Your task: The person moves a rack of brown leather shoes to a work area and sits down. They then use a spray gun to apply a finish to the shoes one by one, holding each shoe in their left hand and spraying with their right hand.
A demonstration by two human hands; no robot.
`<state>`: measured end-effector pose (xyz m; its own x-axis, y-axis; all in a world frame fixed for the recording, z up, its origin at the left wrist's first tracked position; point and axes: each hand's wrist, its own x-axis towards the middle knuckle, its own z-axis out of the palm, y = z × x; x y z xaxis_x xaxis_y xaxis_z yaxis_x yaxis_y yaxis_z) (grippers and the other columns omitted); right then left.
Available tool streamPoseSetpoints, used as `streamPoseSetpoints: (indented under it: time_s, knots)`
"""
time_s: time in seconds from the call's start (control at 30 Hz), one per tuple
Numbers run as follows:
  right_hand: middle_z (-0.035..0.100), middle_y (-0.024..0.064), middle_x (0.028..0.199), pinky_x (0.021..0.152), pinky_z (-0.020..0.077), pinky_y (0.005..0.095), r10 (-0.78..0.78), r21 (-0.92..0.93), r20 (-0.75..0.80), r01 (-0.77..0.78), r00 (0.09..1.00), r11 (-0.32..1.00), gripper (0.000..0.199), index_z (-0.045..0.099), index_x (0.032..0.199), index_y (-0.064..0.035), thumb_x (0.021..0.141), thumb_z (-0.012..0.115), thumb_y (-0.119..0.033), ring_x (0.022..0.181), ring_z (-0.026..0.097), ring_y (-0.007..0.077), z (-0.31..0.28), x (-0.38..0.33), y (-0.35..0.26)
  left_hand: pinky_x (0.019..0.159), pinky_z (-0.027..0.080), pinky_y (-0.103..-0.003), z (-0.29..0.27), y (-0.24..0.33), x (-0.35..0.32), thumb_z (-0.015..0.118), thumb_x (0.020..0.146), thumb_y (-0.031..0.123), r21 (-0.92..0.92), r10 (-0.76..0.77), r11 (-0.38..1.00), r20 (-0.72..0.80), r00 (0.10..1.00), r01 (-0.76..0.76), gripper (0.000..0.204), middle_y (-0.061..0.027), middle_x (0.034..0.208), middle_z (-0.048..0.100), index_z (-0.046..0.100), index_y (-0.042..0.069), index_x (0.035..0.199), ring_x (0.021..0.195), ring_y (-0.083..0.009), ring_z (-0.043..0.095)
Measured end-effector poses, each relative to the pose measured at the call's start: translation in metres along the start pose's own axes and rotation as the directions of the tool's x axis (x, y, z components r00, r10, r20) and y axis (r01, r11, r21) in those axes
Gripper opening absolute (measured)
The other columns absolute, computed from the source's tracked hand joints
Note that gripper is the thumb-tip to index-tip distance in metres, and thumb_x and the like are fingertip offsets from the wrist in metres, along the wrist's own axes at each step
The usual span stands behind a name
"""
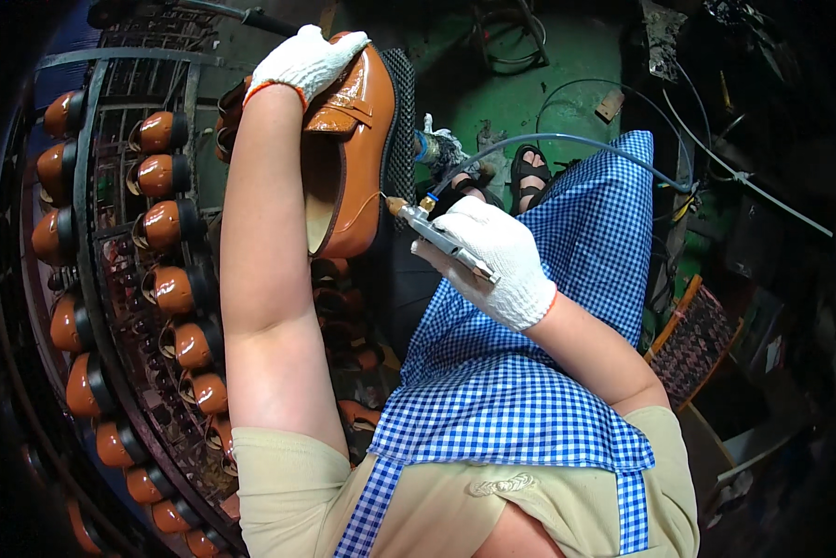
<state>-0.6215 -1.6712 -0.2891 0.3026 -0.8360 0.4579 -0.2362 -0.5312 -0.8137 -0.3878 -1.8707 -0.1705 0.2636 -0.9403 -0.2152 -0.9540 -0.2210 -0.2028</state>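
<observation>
My left hand (308, 65), in a white knit glove, grips the toe end of a glossy brown loafer (367, 139). The shoe is held with its opening toward me and its dark sole on the right. My right hand (501, 260), also gloved, is closed around a slim metal air gun (446, 240) with a brass-coloured tip and a blue fitting. That tip points at the side of the shoe near the heel. A thin, curved thread or wire (360, 216) runs between the tip and the leather; which of the two it is, I cannot tell.
Racks (87, 205) on the left carry several rows of glossy brown shoes (162, 177). A grey-blue hose (567, 139) runs from the air gun toward the right. A woven-back chair (702, 344) stands at the right. My sandalled feet (529, 172) rest on the green floor (585, 112).
</observation>
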Motion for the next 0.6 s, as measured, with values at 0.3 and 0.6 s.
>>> streamPoseSetpoints:
  time_s: [0.3,0.6]
  knots:
    - [0.065,0.0147,0.106,0.08,0.0569,0.0374,0.051,0.081,-0.11,-0.043,0.993,0.996,0.029,0.07,0.113,-0.0029,0.085,0.078,-0.003,0.091,0.069,0.0316,-0.054,0.019,0.048,0.084,0.052,-0.034,-0.006,-0.032,-0.122,0.071,0.094,0.036,-0.616,0.055,0.728,-0.385,0.921,-0.301,0.042,-0.0118,0.104,0.068,0.067,-0.002,0.112,0.091,-0.0211,0.065]
    - [0.062,0.0055,0.096,0.071,0.0529,0.0306,0.446,0.406,0.166,-0.474,0.879,0.782,0.023,0.061,0.121,-0.0017,0.103,0.062,-0.016,0.078,0.061,0.0151,-0.015,0.027,0.106,0.073,0.052,-0.041,0.07,-0.041,-0.227,0.077,0.088,0.027,-0.415,0.267,0.837,-0.26,0.928,-0.357,0.027,-0.0146,0.091,0.064,0.07,0.004,0.099,0.085,-0.0356,0.066]
